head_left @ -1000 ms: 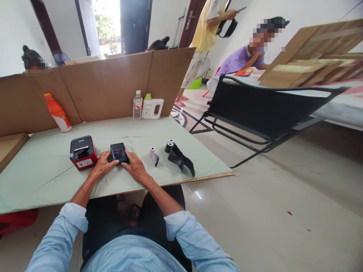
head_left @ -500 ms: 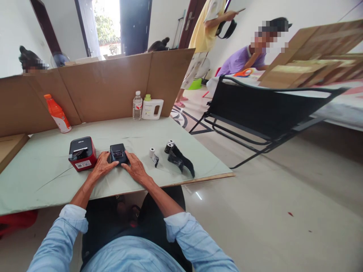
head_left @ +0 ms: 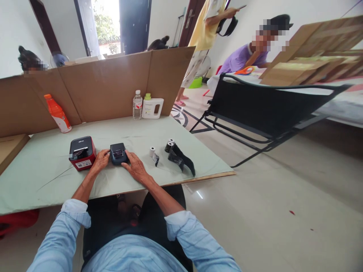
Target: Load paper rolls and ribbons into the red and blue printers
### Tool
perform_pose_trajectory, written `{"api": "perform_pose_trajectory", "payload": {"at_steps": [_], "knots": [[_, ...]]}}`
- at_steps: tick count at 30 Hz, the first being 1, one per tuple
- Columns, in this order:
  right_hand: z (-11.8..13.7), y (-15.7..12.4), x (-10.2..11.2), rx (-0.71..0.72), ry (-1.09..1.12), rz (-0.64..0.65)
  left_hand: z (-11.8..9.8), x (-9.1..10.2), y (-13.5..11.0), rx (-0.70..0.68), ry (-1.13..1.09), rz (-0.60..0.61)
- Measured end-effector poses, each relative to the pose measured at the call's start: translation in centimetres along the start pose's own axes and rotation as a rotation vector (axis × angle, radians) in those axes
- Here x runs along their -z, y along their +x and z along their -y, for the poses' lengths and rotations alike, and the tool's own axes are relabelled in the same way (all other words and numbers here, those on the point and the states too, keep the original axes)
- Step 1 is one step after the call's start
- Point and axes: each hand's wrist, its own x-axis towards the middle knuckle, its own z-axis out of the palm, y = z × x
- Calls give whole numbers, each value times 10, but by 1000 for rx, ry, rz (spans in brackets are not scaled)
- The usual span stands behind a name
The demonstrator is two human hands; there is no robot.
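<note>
A small dark portable printer [head_left: 118, 154] lies on the pale green tabletop [head_left: 119, 132], with a glossy dark patch on its top. My right hand [head_left: 136, 166] grips its near right corner, thumb at the front and fingers along the side. On the other side is my left hand [head_left: 100, 161], open, its fingertips by the printer's left edge; whether they touch it I cannot tell. Left of that hand stands a larger red and black printer [head_left: 82, 153] with a white label. To the right are a small white paper roll [head_left: 152, 152] and black-coated rolls [head_left: 169, 145] with unwound dark strips.
A brown cardboard screen [head_left: 113, 87] borders the table's far side. Before it stand an orange bottle [head_left: 57, 113], a water bottle [head_left: 137, 105] and a white jug [head_left: 152, 108]. A black folding chair [head_left: 255, 109] is on the right; other people are beyond.
My left thumb has come off the printer's front edge and the left hand has eased slightly left. My right hand stays at the printer's right side.
</note>
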Motion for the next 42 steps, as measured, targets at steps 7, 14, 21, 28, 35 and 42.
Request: {"api": "perform_pose_trajectory", "payload": {"at_steps": [7, 14, 21, 28, 35, 42], "knots": [[0, 0, 1, -10, -6, -1, -3, -8, 20, 169, -123, -1], [-3, 0, -3, -7, 21, -28, -9, -10, 26, 301, -235, 10], [-3, 1, -1, -17, 7, -14, -14, -11, 28, 349, -367, -1], [-4, 2, -1, -29, 5, -21, -13, -12, 29, 384, -428, -8], [-1, 0, 4, -49, 11, -10, -13, -17, 35, 413, -418, -28], [-3, -1, 1, -36, 9, -25, -21, -17, 23, 343, -340, -74]]}}
